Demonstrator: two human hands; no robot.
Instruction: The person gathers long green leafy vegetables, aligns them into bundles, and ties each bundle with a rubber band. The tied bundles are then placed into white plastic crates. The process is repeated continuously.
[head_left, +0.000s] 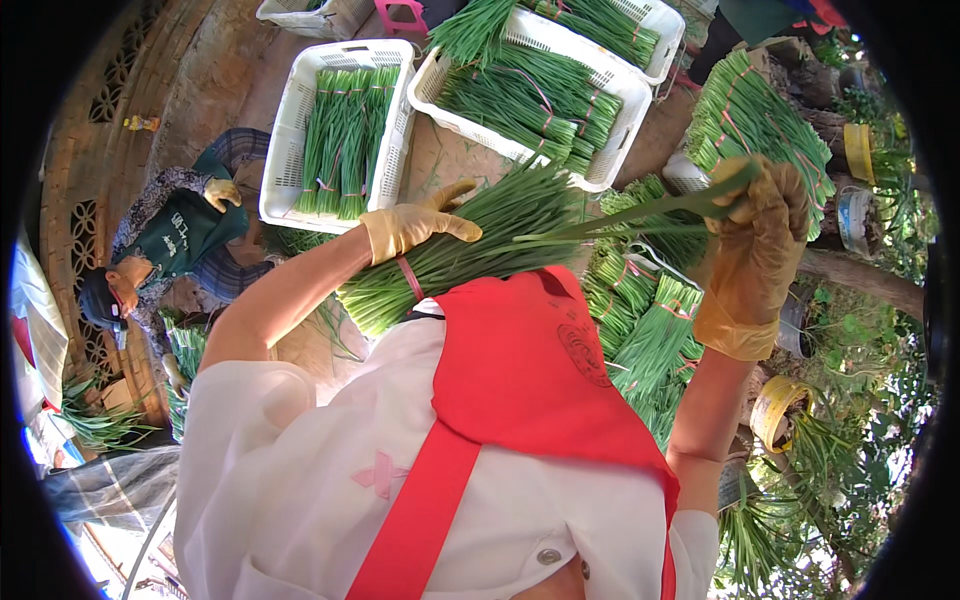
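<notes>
A large bundle of garlic chives lies across the front of me, with a pink band round its pale-stemmed end. My left hand, in a yellowish glove, holds it from above, thumb and fingers spread over the leaves. Off to the right, my raised right hand, also gloved, pinches a few long leaves that stretch taut from the bundle. Their far tips stick out past its fingers. Below the bundle is the red apron that I wear.
White plastic crates with banded chives stand ahead. More banded bundles are stacked at my right, and others top a crate at the upper right. At the left sits a co-worker in a dark green apron. Potted plants line the right side.
</notes>
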